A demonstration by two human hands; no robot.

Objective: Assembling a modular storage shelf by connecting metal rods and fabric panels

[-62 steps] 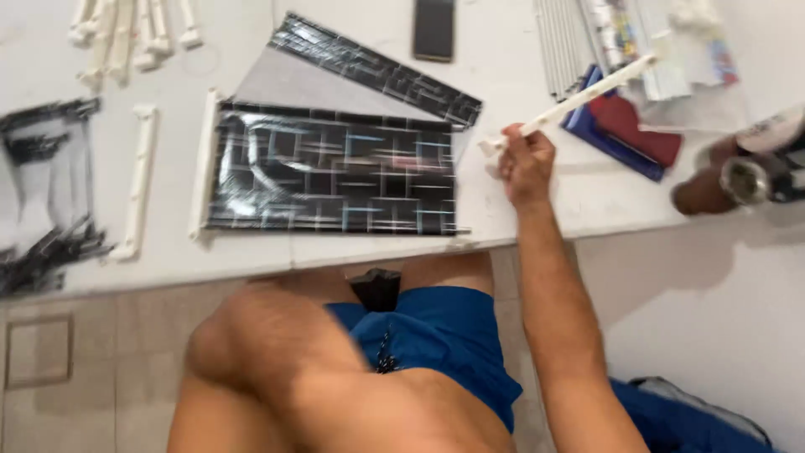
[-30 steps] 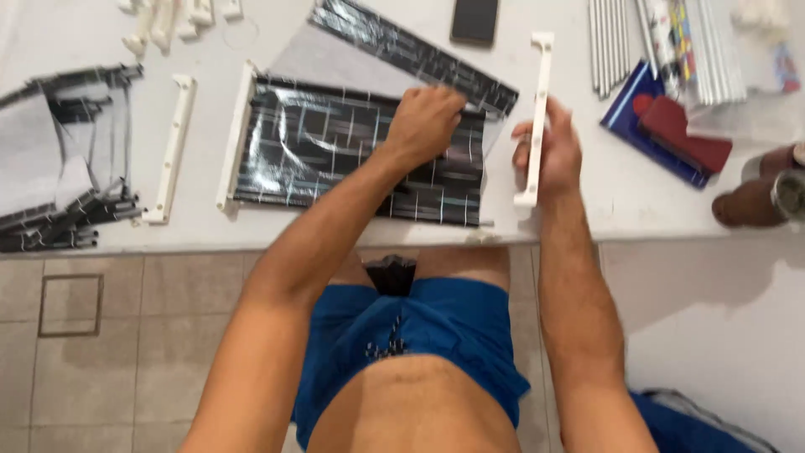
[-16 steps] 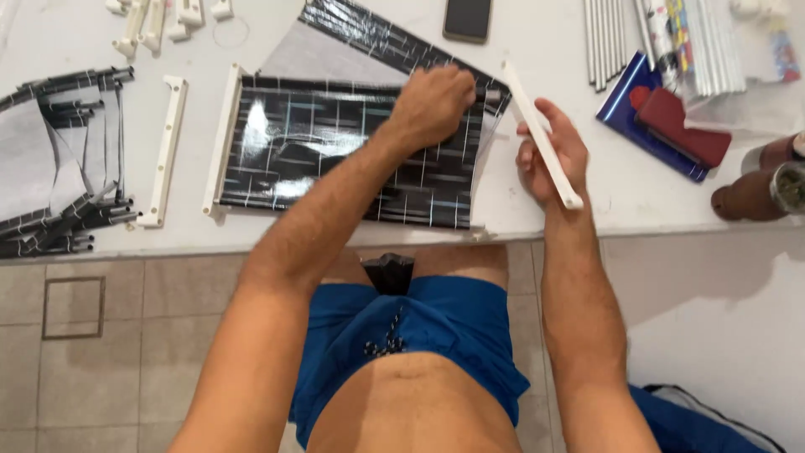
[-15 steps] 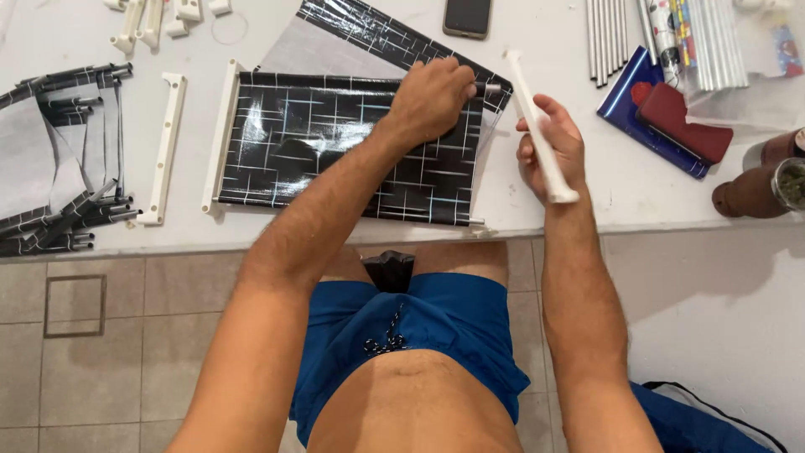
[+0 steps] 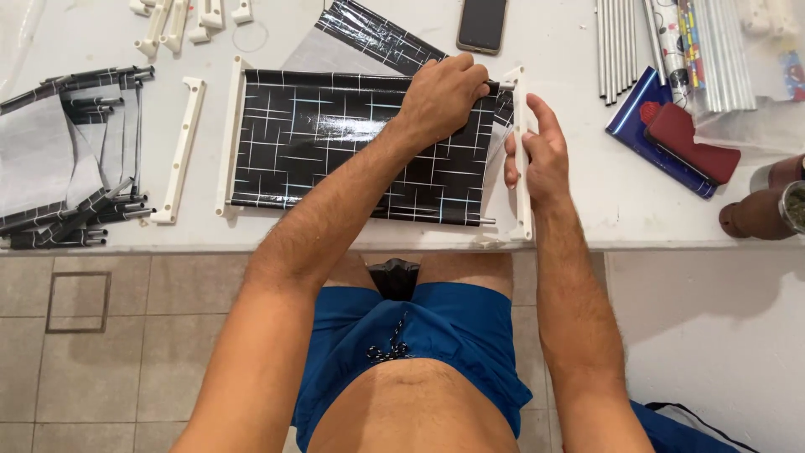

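Note:
A black fabric panel with a pale grid pattern lies flat on the white table, metal rods running along its top and bottom edges. A white plastic bar caps its left side. My left hand presses down on the panel's upper right corner, gripping the top rod. My right hand holds a second white plastic bar upright along the panel's right side, close to the rod ends.
A loose white bar and folded panels with rods lie at left. A phone, metal tubes, a blue and red booklet and a brown bottle sit at the back and right.
My right hand has brought the white bar down from a tilted, raised hold to lie along the panel's right edge. My left hand stays on the upper right corner.

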